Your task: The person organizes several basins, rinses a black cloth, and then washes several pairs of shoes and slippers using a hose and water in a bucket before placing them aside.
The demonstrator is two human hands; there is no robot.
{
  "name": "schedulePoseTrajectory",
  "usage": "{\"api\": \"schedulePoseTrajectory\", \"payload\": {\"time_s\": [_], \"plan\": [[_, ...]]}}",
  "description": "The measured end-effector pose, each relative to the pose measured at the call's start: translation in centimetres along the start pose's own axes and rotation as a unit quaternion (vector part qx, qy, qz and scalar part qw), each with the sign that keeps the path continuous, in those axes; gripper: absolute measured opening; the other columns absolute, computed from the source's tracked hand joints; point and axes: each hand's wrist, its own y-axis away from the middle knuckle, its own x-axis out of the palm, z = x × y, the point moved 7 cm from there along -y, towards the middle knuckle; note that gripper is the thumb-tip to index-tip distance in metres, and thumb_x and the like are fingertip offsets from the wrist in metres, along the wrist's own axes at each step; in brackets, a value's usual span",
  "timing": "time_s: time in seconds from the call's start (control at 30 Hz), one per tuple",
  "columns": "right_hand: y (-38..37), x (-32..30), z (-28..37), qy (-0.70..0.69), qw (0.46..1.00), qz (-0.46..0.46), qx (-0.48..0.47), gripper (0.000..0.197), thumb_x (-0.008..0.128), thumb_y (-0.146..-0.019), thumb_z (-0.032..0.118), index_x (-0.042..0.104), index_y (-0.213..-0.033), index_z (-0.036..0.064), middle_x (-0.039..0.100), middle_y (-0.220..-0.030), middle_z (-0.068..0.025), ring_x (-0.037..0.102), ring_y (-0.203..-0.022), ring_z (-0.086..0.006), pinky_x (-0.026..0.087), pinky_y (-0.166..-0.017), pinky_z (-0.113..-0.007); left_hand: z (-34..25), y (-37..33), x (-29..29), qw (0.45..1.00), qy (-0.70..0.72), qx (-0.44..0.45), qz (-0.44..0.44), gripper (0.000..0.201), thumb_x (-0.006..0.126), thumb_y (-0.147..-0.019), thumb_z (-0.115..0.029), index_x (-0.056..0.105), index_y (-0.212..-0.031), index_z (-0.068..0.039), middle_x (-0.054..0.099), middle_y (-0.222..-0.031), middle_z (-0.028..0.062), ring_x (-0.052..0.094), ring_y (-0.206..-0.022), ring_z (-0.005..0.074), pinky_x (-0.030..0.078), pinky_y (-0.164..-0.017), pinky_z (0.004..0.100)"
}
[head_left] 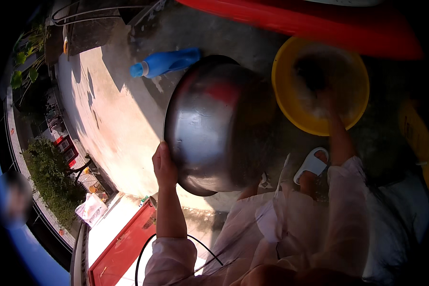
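A large metal pot (202, 128) is tipped on its side in front of me, its rim toward the left and its rounded outside in view. My left hand (165, 164) is closed on the rim at the near left, thumb up along the edge. Farther right, my right hand (325, 97) reaches down into a yellow basin (282, 95) of whitish, cloudy water. A dark patch (310, 71) lies just beyond that hand; I cannot make out what it is. Shade and blur hide the right fingers.
A blue plastic bottle (169, 62) lies on the concrete floor beyond the pot. Across the far right runs the edge of a large red tub (319, 28). My foot in a white slipper (312, 164) is close to the basin. Something yellow (417, 143) stands at the right rim.
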Motion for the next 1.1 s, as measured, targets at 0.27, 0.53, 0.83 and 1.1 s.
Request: {"api": "schedulePoseTrajectory", "payload": {"time_s": [0.27, 0.53, 0.83, 1.1], "plan": [[21.8, -4.4, 32.5, -0.115, 0.934, 0.087, -0.326, 0.053, 0.075, -0.053, 0.012, 0.056, -0.102, 0.0087, 0.039, -0.111, -0.0170, 0.033, -0.116, -0.0403, 0.031, -0.095, -0.047, -0.5, 1.2, 0.2, 0.999, -0.021, 0.029, 0.015, 0.050, 0.027, -0.095, -0.037, 0.055, -0.088, 0.004, 0.056, -0.074, 0.0112, 0.047, -0.069, 0.0174, 0.038, -0.065, 0.0308], [21.0, 3.5, 41.9, 0.091, 0.915, 0.054, -0.390, 0.036, 0.069, -0.067, 0.036, 0.056, -0.095, 0.0168, 0.042, -0.119, -0.0156, 0.034, -0.117, -0.0384, 0.025, -0.095, -0.059, -1.8, 4.0, 1.7, 0.994, 0.014, 0.108, 0.003, 0.039, 0.032, -0.095, -0.030, 0.052, -0.083, 0.002, 0.049, -0.069, 0.0144, 0.044, -0.066, 0.0245, 0.037, -0.064, 0.0342], [15.1, 4.7, 40.7, 0.137, 0.957, 0.006, -0.254, 0.043, 0.068, -0.067, 0.031, 0.058, -0.107, 0.0185, 0.047, -0.106, -0.0159, 0.042, -0.105, -0.0331, 0.035, -0.087, -0.045, 0.2, 4.8, 2.8, 0.996, 0.043, 0.080, 0.013, 0.040, 0.035, -0.094, -0.032, 0.054, -0.085, 0.003, 0.051, -0.070, 0.0133, 0.047, -0.066, 0.0220, 0.038, -0.063, 0.0331], [32.1, 2.6, 38.0, 0.134, 0.919, -0.036, -0.369, 0.037, 0.071, -0.056, 0.023, 0.065, -0.092, 0.0177, 0.045, -0.103, -0.0145, 0.039, -0.104, -0.0351, 0.033, -0.087, -0.049, -1.6, 6.1, 3.0, 0.992, 0.065, 0.105, -0.038, 0.038, 0.036, -0.093, -0.030, 0.053, -0.081, 0.002, 0.053, -0.071, 0.0243, 0.050, -0.067, 0.0415, 0.038, -0.059, 0.0419]]}}
